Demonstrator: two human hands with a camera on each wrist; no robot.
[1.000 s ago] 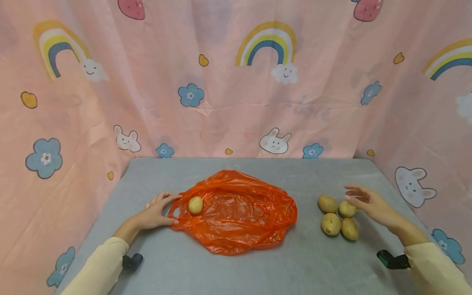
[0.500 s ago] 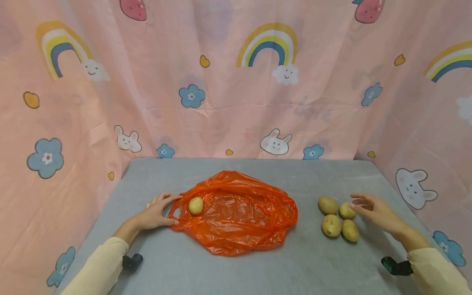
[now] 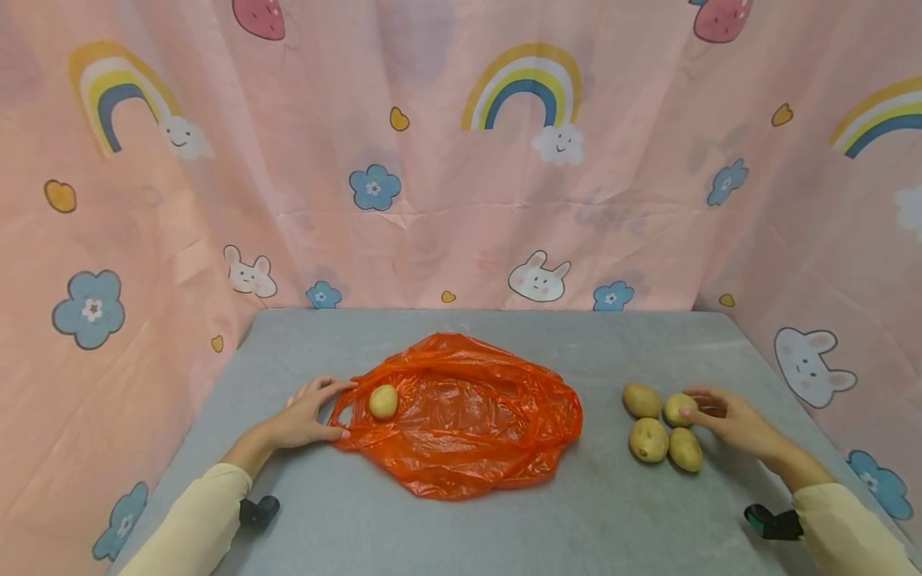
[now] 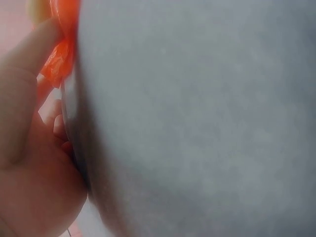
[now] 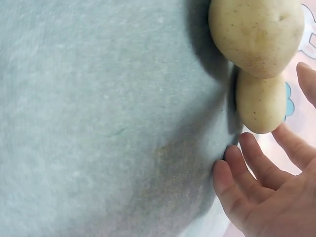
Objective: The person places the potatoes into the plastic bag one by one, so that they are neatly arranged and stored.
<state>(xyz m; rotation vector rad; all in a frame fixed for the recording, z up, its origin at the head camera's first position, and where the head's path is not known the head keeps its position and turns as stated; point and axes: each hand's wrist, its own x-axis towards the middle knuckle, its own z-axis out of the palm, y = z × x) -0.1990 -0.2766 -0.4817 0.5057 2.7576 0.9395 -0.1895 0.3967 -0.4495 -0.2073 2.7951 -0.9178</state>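
With our left hand point(image 3: 301, 414) widely spread, we touch a crinkled, glossy, translucent orange bag point(image 3: 461, 456); our right hand point(image 3: 731, 418), loosely parted, meets a smooth, yellowish potato point(image 3: 675, 410).

No text, label, brand, number or sign can be read on anything here.

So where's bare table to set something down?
Bare table lies between the orange bag and four clustered potatoes, on the near side of both, and behind them toward the curtain. Crowded: the potatoes, by the right hand, and the bag's handle end, by the left hand.
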